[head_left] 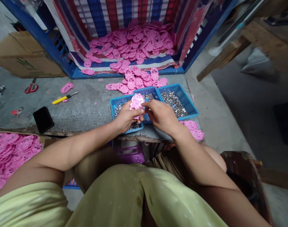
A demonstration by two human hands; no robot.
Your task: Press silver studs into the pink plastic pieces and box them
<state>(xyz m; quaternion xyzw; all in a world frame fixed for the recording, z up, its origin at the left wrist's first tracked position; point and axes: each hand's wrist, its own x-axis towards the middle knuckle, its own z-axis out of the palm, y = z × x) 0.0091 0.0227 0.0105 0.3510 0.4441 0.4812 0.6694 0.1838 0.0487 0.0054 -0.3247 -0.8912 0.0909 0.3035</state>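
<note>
My left hand is closed around a pink plastic casing, its thumb lying across the lower part. The fingers of my right hand are pinched at the casing's right edge; whatever they hold, if anything, is too small to make out. Both hands are above blue trays of small shiny metal parts. The left tray is partly covered by my left hand, the middle tray by my right. The right tray shows a heap of metal parts.
Behind the trays, pink casings spill from a tipped blue crate with a striped lining. Leftward lie a phone, a yellow-handled screwdriver and red scissors. A box of casings stands at lower left, a cardboard box behind.
</note>
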